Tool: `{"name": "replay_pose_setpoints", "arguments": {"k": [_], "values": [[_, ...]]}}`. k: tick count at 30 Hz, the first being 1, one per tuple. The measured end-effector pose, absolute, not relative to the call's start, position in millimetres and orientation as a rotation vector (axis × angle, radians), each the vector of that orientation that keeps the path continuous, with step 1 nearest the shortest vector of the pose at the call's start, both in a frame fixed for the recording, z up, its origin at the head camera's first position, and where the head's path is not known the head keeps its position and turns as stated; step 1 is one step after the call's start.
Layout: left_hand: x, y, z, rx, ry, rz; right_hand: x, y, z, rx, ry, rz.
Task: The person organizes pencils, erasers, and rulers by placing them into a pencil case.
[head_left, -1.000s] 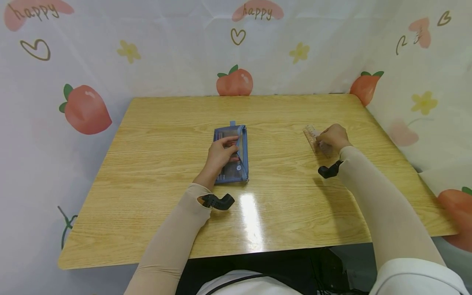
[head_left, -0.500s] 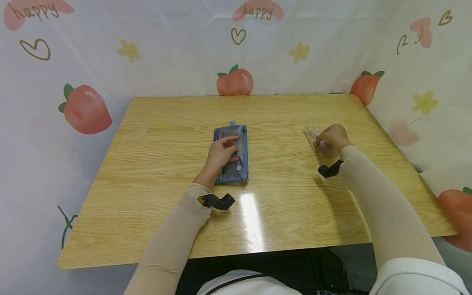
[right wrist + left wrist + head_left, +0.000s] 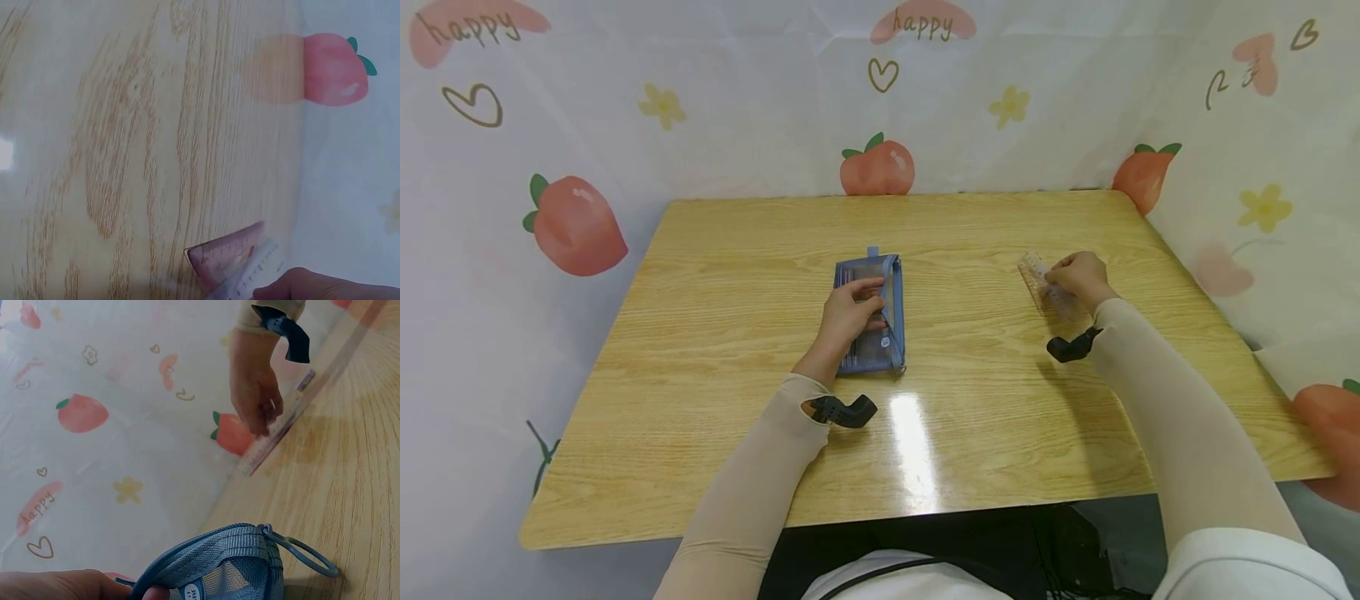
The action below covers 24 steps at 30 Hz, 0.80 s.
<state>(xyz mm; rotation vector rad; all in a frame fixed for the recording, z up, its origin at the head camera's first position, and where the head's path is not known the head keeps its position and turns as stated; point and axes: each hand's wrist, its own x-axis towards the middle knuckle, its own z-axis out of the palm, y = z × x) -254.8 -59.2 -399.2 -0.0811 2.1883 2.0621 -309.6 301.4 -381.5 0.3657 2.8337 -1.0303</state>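
Observation:
A blue mesh zipper pouch (image 3: 867,357) lies on the table with its mouth partly open along the right side. My left hand (image 3: 848,317) rests over it and pinches the edge of the mouth; the left wrist view shows the thumb (image 3: 156,592) at the zipper edge, near a ring-shaped zipper pull (image 3: 306,553). At the right, my right hand (image 3: 1081,277) pinches clear rulers (image 3: 1032,271) by their upper face. In the right wrist view a pinkish transparent ruler (image 3: 225,247) with printed marks lies partly under a clear ruler (image 3: 253,272). Their far ends are hidden by the hand.
The wooden table (image 3: 737,250) has a rounded corner at front left. A white cloth (image 3: 760,108) with peach prints hangs behind and along the sides. Light reflects off the tabletop between the two hands.
Both hands, the pouch and the rulers stay almost exactly in place. Only a slight shift of the head view shows.

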Motion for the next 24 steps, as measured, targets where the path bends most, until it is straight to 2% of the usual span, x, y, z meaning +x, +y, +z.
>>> {"name": "replay_pose_setpoints", "arguments": {"k": [15, 24], "values": [[-254, -60, -400, -0.066, 2.202, 2.061, -311, 297, -383, 0.448, 2.663, -1.357], [-254, -60, -400, -0.075, 2.205, 2.055, -303, 281, -383, 0.385, 2.502, -1.619]]}}
